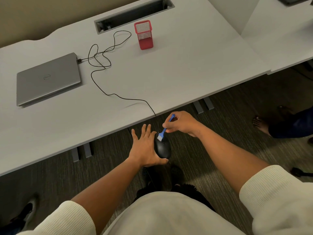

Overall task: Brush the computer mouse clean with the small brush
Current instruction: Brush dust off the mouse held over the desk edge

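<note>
The left hand cups the black mouse off the bench edge; the right hand, grip pinched on the blue brush, puts bristles on it. The laptop logo is unreadable.

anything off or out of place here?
Nothing damaged or spilled. Only oddity: the mouse is held off the desk edge in the left hand, its cable lying in tangled loops to the closed laptop.
</note>
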Demonstrator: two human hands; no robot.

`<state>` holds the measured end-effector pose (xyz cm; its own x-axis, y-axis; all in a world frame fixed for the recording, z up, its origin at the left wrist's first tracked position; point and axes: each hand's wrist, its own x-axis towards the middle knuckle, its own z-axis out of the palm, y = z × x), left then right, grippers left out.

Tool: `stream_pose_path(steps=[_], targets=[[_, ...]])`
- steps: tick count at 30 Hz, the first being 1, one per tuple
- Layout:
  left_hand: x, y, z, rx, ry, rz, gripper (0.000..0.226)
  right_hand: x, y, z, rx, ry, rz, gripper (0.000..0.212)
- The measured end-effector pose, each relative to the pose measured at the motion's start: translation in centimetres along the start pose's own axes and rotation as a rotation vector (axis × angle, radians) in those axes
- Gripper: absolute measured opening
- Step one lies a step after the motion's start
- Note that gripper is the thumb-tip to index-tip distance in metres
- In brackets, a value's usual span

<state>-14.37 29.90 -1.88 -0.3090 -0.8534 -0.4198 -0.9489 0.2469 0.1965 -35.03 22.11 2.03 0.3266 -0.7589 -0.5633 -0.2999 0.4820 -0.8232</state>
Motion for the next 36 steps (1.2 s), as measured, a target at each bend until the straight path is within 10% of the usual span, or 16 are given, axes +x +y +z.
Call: stream_pose_path(steps=[3,9,16,21,36], targets=[[0.0,-0.1,0.1,-0.001,0.007,0.000,0.133,-0.5,0.1,-0.3,-0.032,-0.145,0.048,0.013],[-0.3,-0.5,0.1,-0.002,0.016,-0.009,0.134,0.0,0.7,-0.6,-0.270,0.219,-0.049,0.009],[-0.2,-0.5,0.0,0.006,0.008,-0.003,0.133,-0.4,0.2,-0.6,-0.203,-0.104,-0.004,0.012],[-0.2,-0.8,0.0,0.011,0.015,-0.006,0.133,0.3,0.4,-0.3,-0.351,0.158,-0.053,0.008],[0.1,0.0,-0.9,0.044,0.008,0.015,0.131,1.8,0.3,0.2,-0.167,0.266,-0.042,0.013]])
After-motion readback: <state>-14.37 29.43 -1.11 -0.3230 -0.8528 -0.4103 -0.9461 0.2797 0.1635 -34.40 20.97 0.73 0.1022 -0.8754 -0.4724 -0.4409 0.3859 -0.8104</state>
